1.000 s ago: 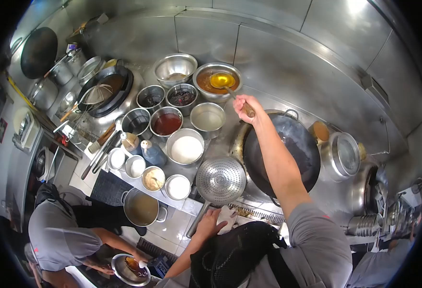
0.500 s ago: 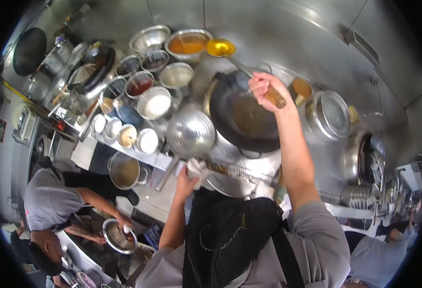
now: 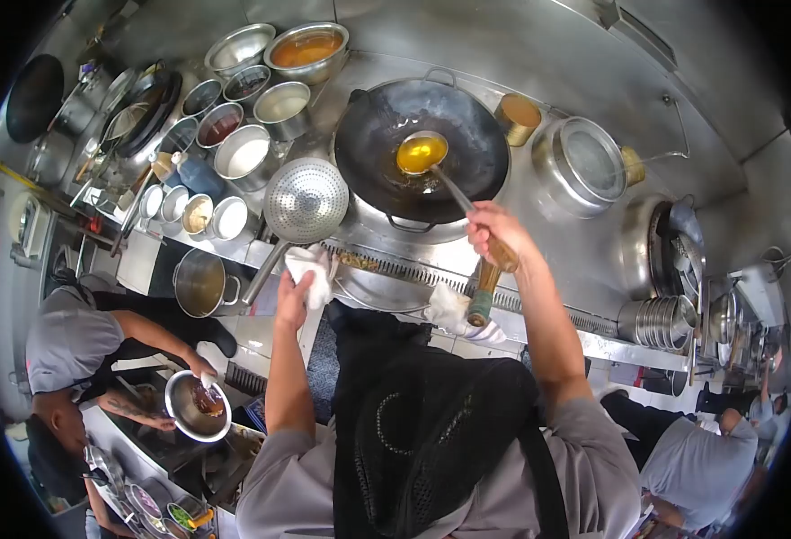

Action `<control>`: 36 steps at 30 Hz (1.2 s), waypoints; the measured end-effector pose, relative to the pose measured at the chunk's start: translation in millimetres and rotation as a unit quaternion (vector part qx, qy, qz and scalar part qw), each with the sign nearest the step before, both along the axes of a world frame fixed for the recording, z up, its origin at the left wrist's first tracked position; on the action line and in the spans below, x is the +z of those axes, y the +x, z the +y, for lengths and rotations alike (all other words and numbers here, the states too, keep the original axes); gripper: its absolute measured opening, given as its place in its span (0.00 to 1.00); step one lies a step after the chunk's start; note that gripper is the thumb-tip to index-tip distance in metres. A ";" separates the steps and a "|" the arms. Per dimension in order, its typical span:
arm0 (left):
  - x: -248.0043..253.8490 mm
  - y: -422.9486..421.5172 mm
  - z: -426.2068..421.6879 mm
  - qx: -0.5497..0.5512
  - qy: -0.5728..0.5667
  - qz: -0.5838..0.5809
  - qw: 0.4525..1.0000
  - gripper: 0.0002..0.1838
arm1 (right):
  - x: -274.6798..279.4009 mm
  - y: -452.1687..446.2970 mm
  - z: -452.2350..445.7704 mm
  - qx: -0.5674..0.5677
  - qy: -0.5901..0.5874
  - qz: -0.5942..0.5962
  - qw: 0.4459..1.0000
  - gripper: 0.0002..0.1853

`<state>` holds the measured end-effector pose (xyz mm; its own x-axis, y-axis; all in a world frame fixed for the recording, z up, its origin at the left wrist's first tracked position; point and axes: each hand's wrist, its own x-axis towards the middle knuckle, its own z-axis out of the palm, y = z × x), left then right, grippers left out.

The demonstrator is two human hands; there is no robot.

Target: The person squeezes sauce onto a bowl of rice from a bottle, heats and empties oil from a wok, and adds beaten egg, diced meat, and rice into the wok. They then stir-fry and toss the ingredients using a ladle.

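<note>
"Where does the wok (image 3: 476,139) sit on the cooking counter (image 3: 532,225)?"

"Around the middle, with the bowl of the ladle (image 3: 423,153) over it. Just left lies the perforated skimmer (image 3: 306,200), its handle reaching past the front edge."

"And farther left?"

"Several metal pots (image 3: 243,162), two mixing bowls (image 3: 337,61) behind them, and four small tubs (image 3: 229,218) along the front edge."

"Right of the wok?"

"A canister (image 3: 518,119), then a large pot (image 3: 557,180)."

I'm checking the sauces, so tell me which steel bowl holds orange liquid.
The wide back bowl, just right of the similar bowl, which shows no orange.
</note>
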<state>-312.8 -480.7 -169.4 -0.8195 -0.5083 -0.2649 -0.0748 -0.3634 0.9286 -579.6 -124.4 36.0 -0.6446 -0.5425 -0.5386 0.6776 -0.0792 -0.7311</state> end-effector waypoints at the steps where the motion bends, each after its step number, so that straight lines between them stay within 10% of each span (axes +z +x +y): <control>1: 22.2 2.2 10.6 0.038 0.115 0.060 0.991 0.31 | -5.7 5.6 4.3 -0.001 0.000 0.002 1.000 0.10; 5: 51.7 22.3 10.5 0.040 0.265 0.165 0.949 0.36 | -97.1 -8.4 42.5 0.099 0.236 0.253 0.933 0.37; 7: 70.2 23.7 9.8 0.054 0.252 0.174 0.951 0.36 | -120.5 -6.2 60.1 0.077 0.437 0.655 0.612 0.39; 15: 89.0 27.0 -20.6 0.029 0.272 0.223 0.936 0.35 | -43.7 91.7 80.3 0.053 0.452 0.542 0.706 0.30; 17: 96.7 23.7 -23.2 0.023 0.322 0.230 0.918 0.36 | 1.4 116.9 47.5 0.051 0.331 0.267 0.904 0.30; 23: 93.5 24.5 -38.9 0.011 0.243 0.189 0.951 0.31 | -5.3 95.3 -15.2 -0.025 0.028 -0.006 0.999 0.34; 28: 99.6 18.6 -46.8 0.009 0.153 0.096 0.984 0.26 | -54.8 44.2 -50.5 -0.010 0.113 0.118 0.987 0.35; 30: 94.7 19.9 -50.7 0.006 0.160 0.080 0.984 0.25 | -68.3 33.6 -43.8 0.060 0.419 0.345 0.838 0.34; 33: 80.7 19.4 -56.4 0.007 0.191 0.083 0.978 0.24 | -90.6 39.8 -11.5 0.027 0.492 0.543 0.680 0.32; 36: 70.3 16.8 -50.8 0.032 0.167 0.045 0.984 0.22 | -79.0 77.4 14.0 0.026 0.482 0.522 0.703 0.33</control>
